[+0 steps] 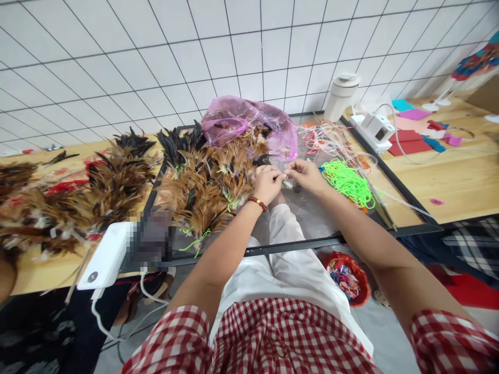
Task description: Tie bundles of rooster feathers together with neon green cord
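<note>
**Fine Fingerwork Going On at the Centre**

The bare left hand (268, 179), wearing a reddish-brown beaded bracelet (258, 203) at the wrist, is bending its fingers with the tips drawn together. The bare right hand (304, 174) is facing it, pressing thumb and forefinger into a closed pinch; anything between them is too small to make out. A small white tuft with bright green cord (287, 184) is showing between the hands, just beside the left fingertips and below the right hand's pinch. Whether the left hand is gripping it cannot be told.

Both hands are working above a black-framed work surface (314, 215). A heap of glossy brown feather bunches (206, 189), some trailing green cord, is lying just to their left. Behind it, a translucent pink plastic bag (230, 117) is holding more brown feathers. A tangled pile of neon-green cord (346, 182) is lying near the right wrist, with a loose mass of pale translucent strands (323, 139) spreading behind it. Beyond these, a white lidded bottle (342, 98) is standing near the tiled wall (241, 57).
</note>
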Action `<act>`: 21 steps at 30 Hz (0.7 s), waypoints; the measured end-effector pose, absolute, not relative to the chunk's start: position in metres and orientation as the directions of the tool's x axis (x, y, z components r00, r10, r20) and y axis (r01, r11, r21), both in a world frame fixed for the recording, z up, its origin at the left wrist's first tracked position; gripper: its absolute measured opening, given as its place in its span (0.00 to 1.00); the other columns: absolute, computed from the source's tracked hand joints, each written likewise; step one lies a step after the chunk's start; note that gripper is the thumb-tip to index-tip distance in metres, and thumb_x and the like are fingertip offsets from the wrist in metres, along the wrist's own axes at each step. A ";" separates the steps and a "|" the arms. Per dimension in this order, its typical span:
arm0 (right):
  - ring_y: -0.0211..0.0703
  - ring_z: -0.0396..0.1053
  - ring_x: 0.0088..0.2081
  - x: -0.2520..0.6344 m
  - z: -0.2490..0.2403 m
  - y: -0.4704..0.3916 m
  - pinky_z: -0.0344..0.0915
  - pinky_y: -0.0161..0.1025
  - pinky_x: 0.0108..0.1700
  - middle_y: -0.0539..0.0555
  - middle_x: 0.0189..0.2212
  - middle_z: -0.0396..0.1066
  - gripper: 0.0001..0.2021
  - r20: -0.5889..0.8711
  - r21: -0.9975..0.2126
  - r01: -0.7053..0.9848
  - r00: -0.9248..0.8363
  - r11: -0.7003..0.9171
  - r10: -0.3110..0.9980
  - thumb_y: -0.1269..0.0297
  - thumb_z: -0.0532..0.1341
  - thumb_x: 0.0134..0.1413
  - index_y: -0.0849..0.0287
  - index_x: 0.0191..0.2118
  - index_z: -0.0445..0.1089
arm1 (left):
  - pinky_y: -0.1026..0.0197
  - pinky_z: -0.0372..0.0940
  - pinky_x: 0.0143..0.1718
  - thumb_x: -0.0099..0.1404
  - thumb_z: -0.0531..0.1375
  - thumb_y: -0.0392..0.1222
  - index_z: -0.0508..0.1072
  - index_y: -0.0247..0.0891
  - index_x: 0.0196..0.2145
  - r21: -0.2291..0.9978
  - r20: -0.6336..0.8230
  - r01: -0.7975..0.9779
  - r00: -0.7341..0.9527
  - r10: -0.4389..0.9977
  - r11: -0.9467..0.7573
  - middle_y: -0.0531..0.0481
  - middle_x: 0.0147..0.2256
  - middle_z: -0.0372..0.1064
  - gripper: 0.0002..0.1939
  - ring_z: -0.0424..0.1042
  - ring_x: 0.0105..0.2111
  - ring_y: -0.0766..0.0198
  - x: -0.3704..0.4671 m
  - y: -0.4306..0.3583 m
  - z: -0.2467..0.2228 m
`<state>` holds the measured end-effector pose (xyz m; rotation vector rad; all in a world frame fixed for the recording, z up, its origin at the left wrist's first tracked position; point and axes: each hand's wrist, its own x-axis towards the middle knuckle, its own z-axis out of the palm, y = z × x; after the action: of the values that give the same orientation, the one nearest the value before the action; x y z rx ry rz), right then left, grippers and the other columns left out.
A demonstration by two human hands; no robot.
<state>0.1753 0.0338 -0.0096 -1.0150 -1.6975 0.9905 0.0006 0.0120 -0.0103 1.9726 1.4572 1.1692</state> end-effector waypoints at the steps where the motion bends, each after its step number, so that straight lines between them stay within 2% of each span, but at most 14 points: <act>1: 0.39 0.65 0.28 0.175 -0.009 0.033 0.61 0.39 0.33 0.50 0.25 0.70 0.16 0.289 -0.911 0.226 -0.248 0.346 0.925 0.49 0.69 0.50 0.58 0.30 0.72 | 0.45 0.59 0.59 0.62 0.67 0.39 0.80 0.42 0.24 0.708 0.430 0.598 0.060 0.901 -0.377 0.46 0.39 0.78 0.08 0.69 0.50 0.52 0.002 0.009 -0.010; 3: 0.37 0.63 0.27 0.174 -0.009 0.033 0.59 0.38 0.32 0.49 0.24 0.69 0.16 0.289 -0.901 0.267 -0.218 0.342 0.932 0.49 0.69 0.50 0.58 0.29 0.72 | 0.47 0.61 0.56 0.63 0.67 0.40 0.81 0.41 0.27 0.695 0.509 0.565 0.051 0.859 -0.445 0.44 0.42 0.78 0.07 0.69 0.50 0.53 0.005 0.005 -0.008; 5: 0.36 0.61 0.26 0.173 -0.009 0.032 0.58 0.37 0.31 0.48 0.23 0.69 0.16 0.281 -0.893 0.302 -0.206 0.334 0.937 0.50 0.70 0.50 0.58 0.29 0.71 | 0.55 0.66 0.49 0.65 0.65 0.39 0.80 0.40 0.28 0.774 0.497 0.418 0.063 0.866 -0.475 0.45 0.39 0.77 0.07 0.71 0.43 0.59 0.008 0.004 -0.008; 6: 0.36 0.60 0.26 0.173 -0.009 0.032 0.58 0.37 0.31 0.48 0.23 0.68 0.16 0.277 -0.888 0.319 -0.205 0.331 0.939 0.50 0.69 0.50 0.58 0.29 0.71 | 0.58 0.67 0.44 0.65 0.65 0.39 0.80 0.39 0.29 0.843 0.440 0.318 0.054 0.896 -0.434 0.47 0.36 0.76 0.07 0.72 0.37 0.62 0.010 0.004 -0.007; 8: 0.35 0.59 0.25 0.174 -0.009 0.032 0.57 0.37 0.32 0.48 0.23 0.68 0.15 0.276 -0.875 0.353 -0.199 0.331 0.940 0.51 0.68 0.51 0.58 0.28 0.71 | 0.64 0.63 0.32 0.67 0.64 0.41 0.78 0.37 0.29 0.968 0.233 0.092 0.021 0.972 -0.234 0.51 0.29 0.73 0.08 0.68 0.27 0.69 0.013 0.005 -0.006; 10: 0.35 0.59 0.25 0.176 -0.008 0.032 0.57 0.37 0.32 0.48 0.22 0.68 0.15 0.283 -0.859 0.388 -0.180 0.333 0.942 0.51 0.69 0.51 0.58 0.28 0.71 | 0.66 0.55 0.23 0.68 0.63 0.43 0.77 0.36 0.31 0.994 0.000 -0.112 0.015 1.000 0.001 0.53 0.26 0.71 0.10 0.61 0.20 0.73 0.014 0.006 -0.004; 12: 0.35 0.58 0.25 0.179 -0.008 0.034 0.56 0.38 0.32 0.48 0.22 0.67 0.18 0.292 -0.852 0.405 -0.160 0.333 0.943 0.49 0.70 0.49 0.58 0.27 0.71 | 0.67 0.48 0.20 0.68 0.63 0.43 0.76 0.35 0.31 0.965 -0.127 -0.228 0.018 0.992 0.128 0.54 0.26 0.70 0.10 0.58 0.17 0.75 0.013 0.007 -0.002; 14: 0.36 0.58 0.25 0.183 -0.007 0.035 0.56 0.38 0.32 0.48 0.23 0.67 0.19 0.295 -0.857 0.387 -0.169 0.339 0.940 0.46 0.70 0.49 0.58 0.27 0.70 | 0.67 0.46 0.19 0.67 0.63 0.41 0.76 0.35 0.30 0.962 -0.145 -0.233 -0.004 0.989 0.141 0.56 0.23 0.68 0.09 0.56 0.17 0.76 0.011 0.008 0.000; 17: 0.37 0.59 0.26 0.185 -0.003 0.035 0.57 0.38 0.32 0.47 0.22 0.66 0.17 0.319 -0.851 0.346 -0.257 0.395 0.912 0.48 0.66 0.55 0.58 0.30 0.70 | 0.67 0.50 0.22 0.64 0.64 0.39 0.76 0.35 0.26 0.992 -0.069 -0.114 -0.063 0.996 0.062 0.58 0.19 0.64 0.10 0.55 0.18 0.75 0.010 0.011 -0.002; 21: 0.40 0.63 0.29 0.181 0.002 0.030 0.61 0.39 0.37 0.50 0.26 0.69 0.11 0.455 -0.737 0.370 -0.347 0.566 0.820 0.55 0.62 0.59 0.57 0.30 0.70 | 0.65 0.57 0.30 0.62 0.64 0.38 0.76 0.35 0.23 0.994 0.051 0.104 -0.042 0.998 -0.046 0.57 0.19 0.65 0.11 0.61 0.23 0.71 0.010 0.012 -0.007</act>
<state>0.1809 0.0296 0.0022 -0.9581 -1.9430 0.6646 0.0104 0.0120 -0.0074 1.3002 1.2949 1.2278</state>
